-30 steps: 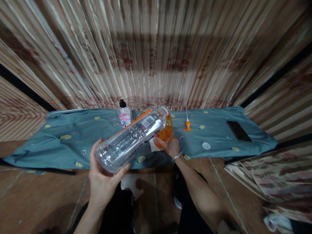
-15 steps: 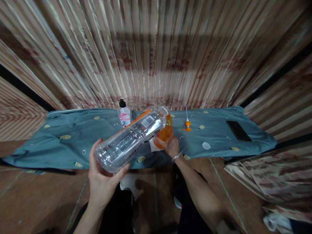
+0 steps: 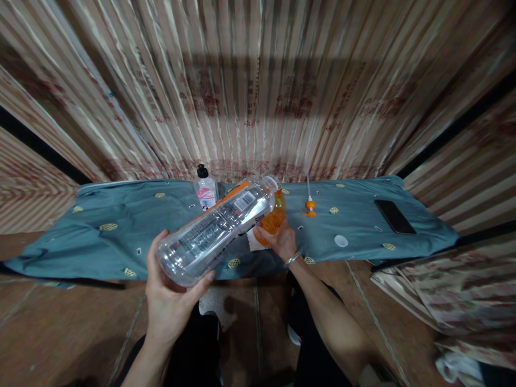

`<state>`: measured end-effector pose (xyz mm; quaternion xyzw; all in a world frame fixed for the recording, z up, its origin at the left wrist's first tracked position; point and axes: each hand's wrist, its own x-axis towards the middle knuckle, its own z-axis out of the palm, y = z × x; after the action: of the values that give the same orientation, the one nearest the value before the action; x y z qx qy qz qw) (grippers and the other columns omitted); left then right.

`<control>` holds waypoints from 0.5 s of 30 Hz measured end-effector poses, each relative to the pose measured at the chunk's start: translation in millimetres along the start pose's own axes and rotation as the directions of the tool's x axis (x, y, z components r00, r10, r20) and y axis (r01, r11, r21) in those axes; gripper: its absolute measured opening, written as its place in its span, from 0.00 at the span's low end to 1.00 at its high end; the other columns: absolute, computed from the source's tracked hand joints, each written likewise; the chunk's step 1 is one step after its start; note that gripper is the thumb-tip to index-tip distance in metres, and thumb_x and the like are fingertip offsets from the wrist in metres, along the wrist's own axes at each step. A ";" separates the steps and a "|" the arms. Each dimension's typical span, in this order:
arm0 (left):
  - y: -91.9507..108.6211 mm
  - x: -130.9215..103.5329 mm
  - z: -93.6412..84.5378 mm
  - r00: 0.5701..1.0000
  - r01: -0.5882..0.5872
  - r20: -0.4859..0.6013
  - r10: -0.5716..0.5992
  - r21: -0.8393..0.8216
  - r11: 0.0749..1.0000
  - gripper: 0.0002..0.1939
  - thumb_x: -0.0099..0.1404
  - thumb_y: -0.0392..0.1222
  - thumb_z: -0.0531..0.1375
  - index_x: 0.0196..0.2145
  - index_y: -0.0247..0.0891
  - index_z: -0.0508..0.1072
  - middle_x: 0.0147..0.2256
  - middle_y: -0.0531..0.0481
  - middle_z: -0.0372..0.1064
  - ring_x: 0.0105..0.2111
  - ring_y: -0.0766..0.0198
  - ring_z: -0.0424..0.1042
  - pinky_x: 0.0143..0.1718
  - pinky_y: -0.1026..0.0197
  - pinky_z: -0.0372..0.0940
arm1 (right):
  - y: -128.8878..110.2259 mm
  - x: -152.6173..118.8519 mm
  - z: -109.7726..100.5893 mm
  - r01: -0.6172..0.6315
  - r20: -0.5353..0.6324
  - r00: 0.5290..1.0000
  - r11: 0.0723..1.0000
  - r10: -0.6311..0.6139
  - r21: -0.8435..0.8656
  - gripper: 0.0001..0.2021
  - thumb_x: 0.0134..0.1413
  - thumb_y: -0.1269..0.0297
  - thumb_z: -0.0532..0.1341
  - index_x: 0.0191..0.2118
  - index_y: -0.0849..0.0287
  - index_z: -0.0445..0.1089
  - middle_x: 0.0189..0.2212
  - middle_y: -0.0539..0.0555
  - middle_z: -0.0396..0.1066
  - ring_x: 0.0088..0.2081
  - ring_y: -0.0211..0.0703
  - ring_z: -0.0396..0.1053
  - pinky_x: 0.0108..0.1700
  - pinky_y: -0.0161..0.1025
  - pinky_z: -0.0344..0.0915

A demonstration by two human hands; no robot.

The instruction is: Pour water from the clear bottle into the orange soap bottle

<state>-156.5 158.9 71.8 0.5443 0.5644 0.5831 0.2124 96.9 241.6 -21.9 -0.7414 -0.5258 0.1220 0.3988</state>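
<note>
My left hand (image 3: 171, 298) is wrapped round the base of a large clear plastic bottle (image 3: 215, 234) with an orange-edged label. The bottle is tilted, its neck pointing up and to the right over the top of an orange bottle (image 3: 272, 220). Around the orange bottle's side my right hand (image 3: 282, 239) is closed, partly covering it. A white cloth or tissue (image 3: 258, 244) lies under the orange bottle. Where the two mouths meet is hard to see, and I cannot tell whether liquid flows between them.
A clear bottle with a black pump top (image 3: 206, 191) stands at the back. To the right lie an orange pump head with a tube (image 3: 310, 207), a round whitish disc (image 3: 341, 241) and a black phone (image 3: 395, 216). All are on a green patterned cloth (image 3: 92, 244), before a striped curtain (image 3: 258, 107).
Almost nothing differs. Both hands and both bottles keep their places, and the clear bottle stays tilted over the orange one.
</note>
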 end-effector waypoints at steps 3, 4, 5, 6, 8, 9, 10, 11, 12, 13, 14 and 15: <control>0.8 0.2 0.0 1.000 0.002 0.000 -0.002 0.005 1.000 0.51 0.46 0.57 0.78 0.66 0.47 0.70 0.58 0.42 0.74 0.54 0.42 0.78 0.56 0.44 0.76 | -1.7 -0.3 -1.2 -0.008 0.007 1.000 1.000 0.008 0.003 0.36 0.48 0.49 0.75 0.60 0.58 0.68 0.46 0.61 0.85 0.48 0.62 0.84 0.48 0.51 0.81; 1.2 0.5 0.1 1.000 -0.004 -0.004 0.004 0.010 1.000 0.53 0.45 0.57 0.78 0.66 0.44 0.70 0.58 0.41 0.74 0.54 0.43 0.78 0.56 0.46 0.76 | -2.2 -0.5 -1.5 -0.009 0.008 1.000 1.000 0.009 0.003 0.36 0.48 0.49 0.75 0.60 0.58 0.68 0.46 0.61 0.85 0.48 0.62 0.84 0.49 0.51 0.81; 1.6 0.8 0.2 1.000 -0.011 -0.010 0.011 0.012 1.000 0.54 0.44 0.57 0.78 0.66 0.41 0.70 0.59 0.39 0.73 0.54 0.44 0.78 0.56 0.47 0.76 | -2.6 -0.6 -1.7 -0.010 0.008 1.000 1.000 0.010 0.003 0.36 0.48 0.49 0.75 0.60 0.58 0.68 0.46 0.61 0.85 0.48 0.62 0.84 0.49 0.51 0.81; 2.1 1.3 0.2 1.000 -0.016 -0.013 0.016 0.011 1.000 0.54 0.43 0.57 0.79 0.66 0.39 0.70 0.59 0.38 0.73 0.54 0.44 0.78 0.56 0.48 0.75 | -2.9 -0.7 -1.8 -0.009 0.007 1.000 1.000 0.009 0.004 0.36 0.48 0.50 0.75 0.60 0.58 0.68 0.47 0.61 0.85 0.48 0.62 0.84 0.49 0.51 0.81; 3.0 2.4 -0.1 1.000 -0.012 -0.013 0.012 0.012 1.000 0.55 0.42 0.58 0.79 0.65 0.39 0.70 0.59 0.38 0.73 0.54 0.45 0.77 0.56 0.49 0.75 | -2.9 -0.9 -1.5 -0.005 0.003 1.000 1.000 0.005 0.002 0.36 0.49 0.49 0.75 0.60 0.58 0.68 0.47 0.62 0.85 0.48 0.62 0.84 0.49 0.50 0.81; 3.5 3.0 -0.4 1.000 -0.006 -0.012 0.006 0.014 1.000 0.56 0.40 0.58 0.79 0.65 0.39 0.70 0.59 0.38 0.73 0.54 0.45 0.77 0.56 0.48 0.75 | -2.8 -0.9 -1.2 -0.002 0.000 1.000 1.000 0.002 -0.004 0.36 0.49 0.49 0.75 0.60 0.58 0.68 0.47 0.62 0.85 0.48 0.62 0.85 0.48 0.50 0.81; 3.9 3.5 -0.7 1.000 0.001 -0.010 -0.001 0.015 1.000 0.56 0.39 0.58 0.79 0.65 0.39 0.70 0.58 0.39 0.73 0.53 0.45 0.77 0.56 0.48 0.75 | -2.6 -0.8 -1.0 -0.002 -0.003 1.000 1.000 0.002 -0.013 0.36 0.49 0.49 0.75 0.60 0.58 0.68 0.46 0.62 0.85 0.47 0.62 0.85 0.48 0.50 0.81; 4.1 3.8 -1.1 1.000 0.008 -0.001 -0.008 0.017 1.000 0.57 0.39 0.57 0.79 0.65 0.40 0.70 0.58 0.39 0.73 0.53 0.45 0.77 0.56 0.48 0.75 | -2.3 -0.8 -0.7 -0.003 -0.004 1.000 1.000 0.003 -0.023 0.36 0.49 0.48 0.75 0.60 0.58 0.68 0.46 0.62 0.85 0.47 0.62 0.85 0.47 0.50 0.81; 4.3 4.0 -1.4 1.000 0.012 0.011 -0.013 0.020 1.000 0.56 0.40 0.56 0.79 0.65 0.40 0.70 0.58 0.39 0.73 0.54 0.45 0.77 0.56 0.48 0.75 | -2.1 -0.7 -0.6 -0.006 -0.004 1.000 1.000 0.006 -0.029 0.36 0.49 0.48 0.75 0.60 0.58 0.68 0.45 0.61 0.85 0.46 0.62 0.85 0.47 0.50 0.81; 4.2 3.9 -1.5 1.000 0.013 0.019 -0.014 0.020 1.000 0.55 0.41 0.55 0.79 0.66 0.40 0.69 0.58 0.39 0.73 0.54 0.45 0.77 0.56 0.48 0.75 | -2.0 -0.5 -0.4 -0.008 -0.004 1.000 1.000 0.007 -0.029 0.36 0.48 0.48 0.75 0.60 0.58 0.68 0.45 0.61 0.85 0.46 0.62 0.85 0.46 0.49 0.81; 4.0 3.7 -1.6 1.000 0.009 0.020 -0.010 0.016 1.000 0.54 0.43 0.54 0.79 0.66 0.40 0.69 0.59 0.39 0.73 0.54 0.46 0.77 0.55 0.49 0.75 | -1.8 -0.4 -0.4 -0.008 -0.004 1.000 1.000 0.008 -0.023 0.36 0.48 0.49 0.76 0.60 0.58 0.68 0.45 0.61 0.85 0.46 0.61 0.85 0.46 0.49 0.81; 3.7 3.2 -1.4 1.000 0.003 0.014 -0.003 0.013 1.000 0.53 0.44 0.53 0.79 0.66 0.41 0.70 0.59 0.39 0.72 0.54 0.46 0.77 0.55 0.50 0.75 | -1.8 -0.3 -0.4 -0.008 -0.003 1.000 1.000 0.007 -0.015 0.36 0.48 0.49 0.76 0.60 0.57 0.68 0.45 0.60 0.85 0.46 0.61 0.85 0.46 0.49 0.81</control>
<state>-157.4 160.1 76.7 0.5490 0.5675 0.5752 0.2138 95.8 241.3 -20.3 -0.7465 -0.5233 0.1183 0.3935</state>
